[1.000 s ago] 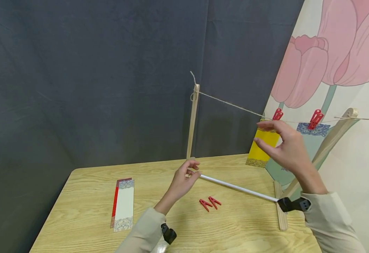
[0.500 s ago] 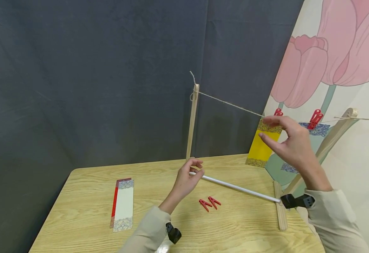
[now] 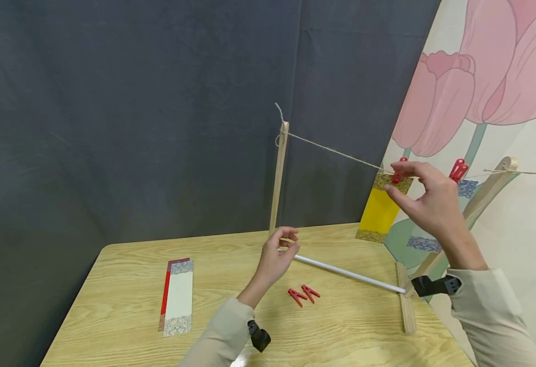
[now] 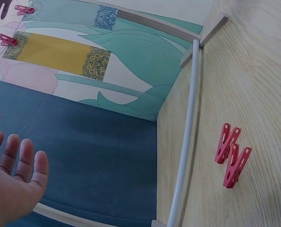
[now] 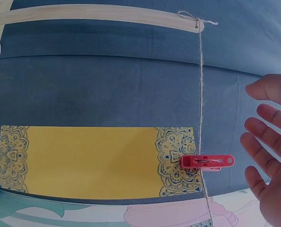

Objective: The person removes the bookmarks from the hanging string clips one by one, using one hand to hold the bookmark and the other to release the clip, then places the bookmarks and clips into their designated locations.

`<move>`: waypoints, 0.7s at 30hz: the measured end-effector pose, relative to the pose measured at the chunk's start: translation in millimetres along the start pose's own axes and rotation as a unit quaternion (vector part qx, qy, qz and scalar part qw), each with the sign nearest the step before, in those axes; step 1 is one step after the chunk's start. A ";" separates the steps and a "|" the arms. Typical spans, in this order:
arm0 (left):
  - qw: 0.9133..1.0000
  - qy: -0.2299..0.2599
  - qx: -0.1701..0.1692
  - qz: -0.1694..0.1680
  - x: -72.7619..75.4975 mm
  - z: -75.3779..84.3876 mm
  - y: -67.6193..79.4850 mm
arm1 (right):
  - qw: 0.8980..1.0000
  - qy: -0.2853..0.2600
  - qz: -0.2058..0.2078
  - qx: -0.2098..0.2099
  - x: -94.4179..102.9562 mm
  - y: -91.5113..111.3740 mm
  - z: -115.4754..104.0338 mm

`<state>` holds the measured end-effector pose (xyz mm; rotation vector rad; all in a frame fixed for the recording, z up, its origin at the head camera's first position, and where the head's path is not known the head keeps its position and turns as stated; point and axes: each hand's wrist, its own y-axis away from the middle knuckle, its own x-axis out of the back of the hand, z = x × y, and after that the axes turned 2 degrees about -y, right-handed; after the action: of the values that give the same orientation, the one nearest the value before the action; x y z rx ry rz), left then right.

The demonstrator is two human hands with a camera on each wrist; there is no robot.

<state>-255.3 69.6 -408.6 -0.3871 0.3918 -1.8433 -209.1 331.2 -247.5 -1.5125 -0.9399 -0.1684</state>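
Observation:
My right hand [image 3: 435, 206] is raised by the string, thumb and fingers spread, holding nothing. Just past its fingertips, a red clothespin [image 5: 206, 161] pins a yellow card [image 5: 93, 163] with patterned ends to the string [image 5: 201, 85]. Further right, another red clothespin [image 3: 458, 171] holds a pale card [image 3: 424, 243] with blue patterned ends, partly hidden by the right hand. My left hand [image 3: 274, 260] hovers in front of the rod with relaxed, slightly bent fingers and nothing in them. Below it, two red clothespins [image 4: 234, 163] lie side by side on the table.
Wooden posts, left [image 3: 279, 178] and right [image 3: 494, 188], carry the string. A white rod [image 3: 350, 274] joins them low down, with a wooden foot [image 3: 405, 306] at the right. On the table's left lie a white card [image 3: 179, 295] and a red card [image 3: 164, 293] beneath it.
My right hand has drawn rightward and slightly up, uncovering more of the yellow card and its clothespin. My left hand has drifted a little to the right. The cards stay in place.

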 end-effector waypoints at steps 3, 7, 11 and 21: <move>1.000 0.004 0.004 0.003 -2.7 -5.9 -2.5 | 1.000 0.002 0.001 -0.009 2.0 -1.4 1.0; 1.000 0.001 0.004 0.002 -7.5 -23.3 -7.7 | 1.000 0.008 0.005 -0.011 4.1 -4.3 3.7; 1.000 0.003 0.002 0.003 -11.9 -32.9 -10.7 | 1.000 0.018 0.005 -0.013 5.4 -6.4 7.3; 1.000 0.014 -0.003 0.001 -19.0 -12.7 -10.9 | 0.999 0.018 -0.006 -0.044 6.6 -12.5 14.2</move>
<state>-264.7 91.8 -416.3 -0.3656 0.4168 -1.8469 -218.5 345.3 -236.8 -1.5812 -0.9232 -0.2468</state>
